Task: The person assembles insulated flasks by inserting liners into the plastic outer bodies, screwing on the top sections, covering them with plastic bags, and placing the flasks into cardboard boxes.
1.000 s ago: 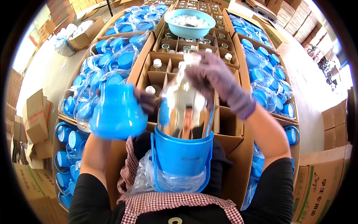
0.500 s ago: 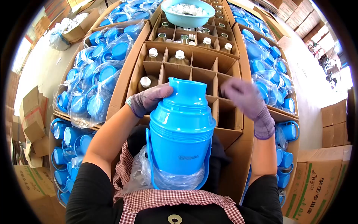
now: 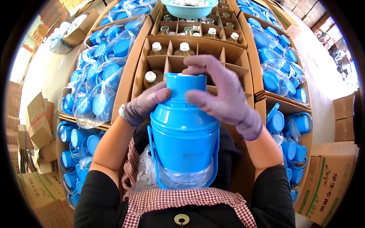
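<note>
A blue thermos flask (image 3: 184, 133) stands upright at the lap, its shouldered top piece on the body, its handle hanging at the sides and clear plastic round its base. My gloved left hand (image 3: 146, 102) holds the left side of the neck, thumb against it. At the neck's right, my gloved right hand (image 3: 224, 95) has its fingers spread and curved over the spout, with thumb and fingers apart. A bit of white shows in the spout under those fingers. The silvery liner is hidden inside.
Ahead is a divided carton (image 3: 150, 41) with several white-capped bottles. Beyond it sits a light blue basin (image 3: 190, 12) of white caps. Cartons of bagged blue parts (image 3: 110, 72) flank both sides; printed cartons (image 3: 323, 190) stand at lower right.
The blue top piece went from beside the flask onto its body, covering the silvery liner. My right hand moved away to the right, then came back left over the spout.
</note>
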The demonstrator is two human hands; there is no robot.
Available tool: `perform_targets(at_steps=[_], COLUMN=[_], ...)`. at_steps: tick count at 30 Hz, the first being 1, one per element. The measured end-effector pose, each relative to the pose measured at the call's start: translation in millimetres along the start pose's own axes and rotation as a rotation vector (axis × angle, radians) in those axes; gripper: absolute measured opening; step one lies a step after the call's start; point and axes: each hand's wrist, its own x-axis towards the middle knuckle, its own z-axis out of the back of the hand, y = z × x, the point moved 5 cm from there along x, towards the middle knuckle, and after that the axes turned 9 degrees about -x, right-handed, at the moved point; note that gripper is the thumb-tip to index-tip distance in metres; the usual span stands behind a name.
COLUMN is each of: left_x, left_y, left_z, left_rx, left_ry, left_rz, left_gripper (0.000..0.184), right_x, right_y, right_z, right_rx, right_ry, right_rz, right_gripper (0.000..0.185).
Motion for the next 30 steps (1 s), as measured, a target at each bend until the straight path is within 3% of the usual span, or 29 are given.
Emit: perform_targets(at_steps=[2,3,6,7,9,10,12,13,15,16,17,18,19,20,22,25,26,29,30], left_x=[-2,-3,-11,-15,-19,-18,-34,-37,-34,-30,-24,-12,0,4,14,12,8,-22,-36], left_y=[-1,1,1,-5,-7,-15,-38,-37,-23,-10,15,48,59,64,53,30,24,11,7], left_z=[-5,-6,-9,-16,-25,-27,-53,-61,-39,-20,-1,37,52,51,37,9,0,-34,-46], left_rx=[0.024,0.015,0.032,0.077,0.124,0.329,0.887,0.943,0.653,0.517,0.184,0.119,0.027,-0.058,-0.176,-0.276,-0.296,-0.326,-0.332], left_ry=[-0.044,-0.048,-0.074,-0.109,-0.175,-0.206,-0.424,-0.504,-0.364,-0.286,-0.126,-0.216,-0.226,-0.215,-0.175,-0.130,-0.119,-0.129,-0.141], left_rz=[-0.035,-0.051,-0.045,-0.044,-0.081,-0.126,-0.064,-0.027,-0.120,-0.165,-0.239,-0.082,-0.023,-0.019,-0.041,-0.119,-0.149,-0.246,-0.289], left_gripper=[0.118,0.118,0.115,0.114,0.106,0.102,0.098,0.096,0.100,0.101,0.108,0.106,0.104,0.102,0.099,0.095,0.094,0.090,0.088], right_x=[-11,-17,-30,-33,-47,-53,-62,-65,-71,-75,-77,-75,-73,-65,-48,-7,13,31,24], right_y=[-1,7,4,-5,-30,-43,-60,-65,-67,-49,-16,35,73,111,117,99,96,134,159], right_z=[-8,-12,-21,-24,-32,-39,-50,-52,-52,-37,-17,-10,-24,-38,-40,42,55,24,19], right_rx=[-0.156,-0.184,0.040,0.221,0.607,0.800,0.898,0.908,0.917,0.725,0.240,-0.180,-0.512,-0.726,-0.828,-0.149,-0.259,0.243,0.124], right_ry=[-0.005,0.034,-0.022,0.028,0.016,0.008,-0.019,-0.006,0.020,-0.110,-0.257,-0.334,-0.142,-0.139,-0.033,-0.027,-0.088,0.695,0.666], right_rz=[0.043,0.013,-0.021,-0.080,-0.212,-0.276,-0.280,-0.299,-0.312,-0.391,-0.437,-0.287,-0.182,0.022,0.006,0.249,0.662,0.591,0.536], right_gripper=[0.085,0.097,0.108,0.119,0.119,0.119,0.121,0.121,0.113,0.101,0.089,0.081,0.077,0.068,0.054,0.044,0.051,0.054,0.048])
